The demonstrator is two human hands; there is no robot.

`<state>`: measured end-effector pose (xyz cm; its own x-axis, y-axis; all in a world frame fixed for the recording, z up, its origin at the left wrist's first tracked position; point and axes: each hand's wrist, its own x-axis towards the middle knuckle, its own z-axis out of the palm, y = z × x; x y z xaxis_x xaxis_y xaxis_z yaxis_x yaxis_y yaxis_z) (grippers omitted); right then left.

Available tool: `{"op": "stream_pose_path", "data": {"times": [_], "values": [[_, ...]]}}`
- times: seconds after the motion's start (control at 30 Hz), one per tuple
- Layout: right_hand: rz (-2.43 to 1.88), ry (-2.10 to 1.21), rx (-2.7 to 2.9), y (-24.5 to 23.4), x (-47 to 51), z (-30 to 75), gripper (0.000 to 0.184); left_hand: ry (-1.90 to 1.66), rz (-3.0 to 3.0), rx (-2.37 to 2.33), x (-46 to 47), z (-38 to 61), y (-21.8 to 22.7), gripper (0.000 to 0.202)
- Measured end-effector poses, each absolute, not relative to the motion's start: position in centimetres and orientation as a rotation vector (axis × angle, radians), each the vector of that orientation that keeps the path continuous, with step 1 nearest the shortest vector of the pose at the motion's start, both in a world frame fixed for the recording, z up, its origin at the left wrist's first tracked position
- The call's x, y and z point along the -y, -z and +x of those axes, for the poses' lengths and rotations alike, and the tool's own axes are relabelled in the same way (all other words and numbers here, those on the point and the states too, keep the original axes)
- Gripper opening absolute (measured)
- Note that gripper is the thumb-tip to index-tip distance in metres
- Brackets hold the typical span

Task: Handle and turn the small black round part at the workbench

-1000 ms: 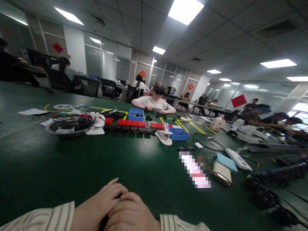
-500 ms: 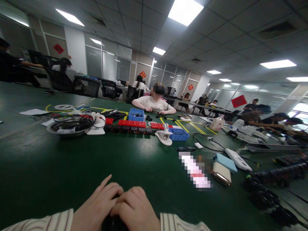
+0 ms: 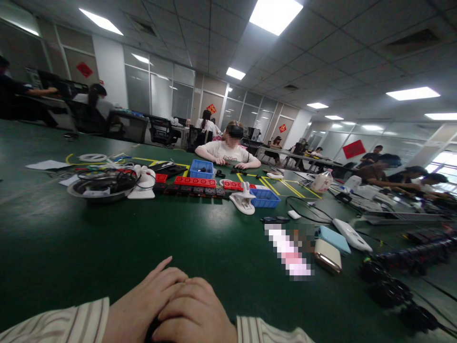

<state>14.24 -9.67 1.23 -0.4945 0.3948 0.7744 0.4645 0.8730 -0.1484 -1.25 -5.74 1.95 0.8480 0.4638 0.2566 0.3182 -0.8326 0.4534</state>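
Close together at the bottom of the head view are my left hand (image 3: 143, 300) and my right hand (image 3: 196, 307), both closed, knuckles up. The right fingers overlap those of my left hand, whose one outer finger sticks out. A sliver of something dark (image 3: 151, 329) shows under them; its kind is hidden. The green table (image 3: 107, 247) lies beneath and ahead of my hands. Beyond them stand a white clip (image 3: 243, 202) and a blue bin (image 3: 264, 198), with red and black socket strips (image 3: 195, 182) to the left.
A metal bowl of cables (image 3: 102, 190) stands at left. On the right are a beige case (image 3: 327, 256), a light-blue case (image 3: 333, 239), a white device (image 3: 352, 235) and black coiled cables (image 3: 387, 290). Across the table sits a person (image 3: 228, 151), hands on small dark parts.
My right hand has shifted slightly left and closed further over my left fingers. The dark thing below, larger in view before, is now mostly covered.
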Motion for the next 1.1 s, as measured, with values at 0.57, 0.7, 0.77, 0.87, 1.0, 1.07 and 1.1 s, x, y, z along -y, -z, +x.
{"op": "stream_pose_path", "data": {"times": [0.57, 0.7, 0.77, 0.87, 1.0, 1.07, 1.1], "values": [[-0.573, 0.056, 2.447, 0.3, 9.2, 14.9, 0.02, -0.243, 2.549, -0.422, 4.8, -1.3, -2.8, 0.045], [-0.454, 0.096, 2.497, 0.0, 8.8, 15.1, 0.028, -0.187, 2.494, -0.452, 4.8, -1.3, -3.6, 0.045], [-0.478, 0.077, 2.495, -0.4, 9.0, 15.0, 0.027, -0.272, 2.489, -0.492, 4.9, -1.4, -3.4, 0.055], [-0.66, 0.044, 2.369, -0.8, 9.6, 14.6, 0.026, -0.344, 2.563, -0.519, 5.2, -1.6, -2.9, 0.066], [-1.052, 0.069, 2.099, 0.0, 10.1, 13.7, 0.041, -0.491, 2.656, -0.639, 6.1, -1.5, -1.8, 0.053], [-1.134, 0.115, 2.08, 0.9, 10.0, 13.5, 0.052, -0.588, 2.656, -0.737, 6.6, -1.3, -1.4, 0.047], [-1.135, 0.129, 2.097, 1.2, 9.9, 13.4, 0.056, -0.607, 2.655, -0.756, 6.8, -1.3, -1.3, 0.045]]}}
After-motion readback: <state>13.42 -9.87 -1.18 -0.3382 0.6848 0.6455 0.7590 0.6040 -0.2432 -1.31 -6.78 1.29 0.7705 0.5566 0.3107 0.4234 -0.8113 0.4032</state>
